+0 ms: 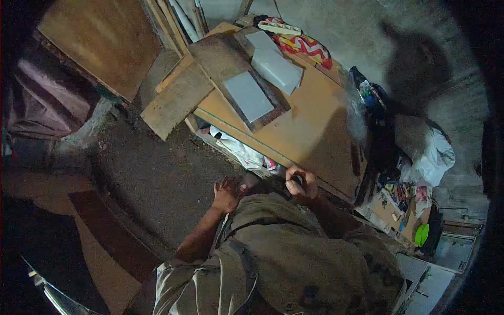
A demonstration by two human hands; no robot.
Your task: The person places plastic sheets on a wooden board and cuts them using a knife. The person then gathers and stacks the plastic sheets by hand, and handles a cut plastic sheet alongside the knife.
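My left hand (227, 194) hangs beside my lap above the dark floor, its fingers spread and nothing visible in it. At the front edge of the brown tabletop (315, 136), my right hand (302, 187) is curled, thumb and fingers bent toward each other. Whatever lies within that curl, if anything, is too dark to name. Under the tabletop's edge, an open drawer or shelf holds a white cloth or bag (241, 151), left of my right hand. A light grey rectangular sheet (249, 96) lies on a dark board (212, 55) on the tabletop.
A second grey-white piece (275, 68) and a red-yellow patterned bag (307, 48) lie farther back. A loose wooden board (178, 100) juts off the left side. On the right are a white bag (436, 155), a tray of small tools (396, 197) and a green round object (421, 234).
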